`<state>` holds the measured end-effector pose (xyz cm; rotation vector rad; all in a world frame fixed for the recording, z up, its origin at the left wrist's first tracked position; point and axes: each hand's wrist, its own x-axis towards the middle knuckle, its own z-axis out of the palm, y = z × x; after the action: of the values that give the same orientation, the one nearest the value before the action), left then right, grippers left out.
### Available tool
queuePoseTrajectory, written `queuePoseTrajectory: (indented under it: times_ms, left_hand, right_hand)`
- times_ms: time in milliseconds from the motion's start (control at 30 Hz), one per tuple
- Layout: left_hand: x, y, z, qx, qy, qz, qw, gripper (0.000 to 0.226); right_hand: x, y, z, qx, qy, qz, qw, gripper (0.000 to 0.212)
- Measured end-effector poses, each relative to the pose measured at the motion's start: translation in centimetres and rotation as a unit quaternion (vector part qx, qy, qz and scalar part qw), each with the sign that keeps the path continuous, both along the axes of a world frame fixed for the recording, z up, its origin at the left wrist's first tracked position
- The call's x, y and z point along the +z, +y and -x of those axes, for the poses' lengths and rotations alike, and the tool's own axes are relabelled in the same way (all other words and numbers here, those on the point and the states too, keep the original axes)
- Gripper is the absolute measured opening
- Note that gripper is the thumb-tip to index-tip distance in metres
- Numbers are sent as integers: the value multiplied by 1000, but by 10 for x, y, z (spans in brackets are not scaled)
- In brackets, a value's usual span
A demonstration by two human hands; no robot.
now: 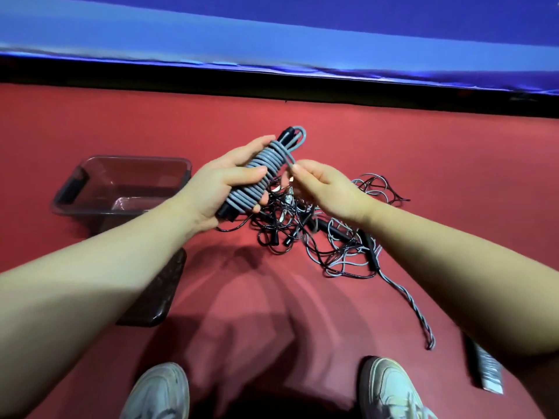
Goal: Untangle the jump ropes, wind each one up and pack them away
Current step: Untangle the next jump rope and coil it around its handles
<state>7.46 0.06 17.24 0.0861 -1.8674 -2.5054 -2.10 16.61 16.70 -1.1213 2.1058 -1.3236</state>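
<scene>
The grey jump rope (259, 173), wound round its handles (225, 211) and gripped by the left hand (217, 189) at frame centre, should have its loose end (291, 161), pinched by the right hand (323, 189), tucked tightly under a coil so it holds together in the box (136, 160) at left.

Person, seen from own head camera.
- Left hand (217, 186), right hand (328, 192): bare, both beyond the left sneaker; forearms uncovered to the picture's edges.
- Left sneaker (157, 391): pale grey-white, layered stitched panels, rounded toe, scuffed.
- Right sneaker (390, 388), right of the left sneaker: matching pale make, greyed toe cap, white laces at the bottom edge.
</scene>
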Motion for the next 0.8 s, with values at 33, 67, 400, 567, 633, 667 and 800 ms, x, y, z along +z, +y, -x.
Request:
queuePoseTrajectory:
  times_ms: [33, 67, 400, 567, 633, 667, 800]
  left_hand:
    - [2, -1, 0, -33, 4, -14, 999, 51]
    - [2, -1, -1, -68, 5, -20, 997, 51]
    - [14, -2, -10, -226, -78, 214, 947, 55]
    - [8, 8, -6, -198, -119, 446, 865, 43]
    - [6, 12, -5, -152, -129, 475, 857, 31]
    - [6, 15, -5, -144, -136, 466, 862, 26]
    - [7, 22, -3, -93, -142, 506, 846, 29]
  right_hand:
    - [1, 4, 2, 7, 30, -26, 999, 33]
    - [2, 8, 5, 13, 56, -50, 997, 34]
    - [26, 26, 19, 127, 241, -314, 909, 20]
    - [35, 9, 11, 100, 291, -362, 880, 35]
    - [37, 5, 7, 67, 292, -354, 886, 31]
    - [38, 3, 5, 60, 304, -358, 881, 29]
    - [37, -6, -5, 30, 340, -364, 866, 30]
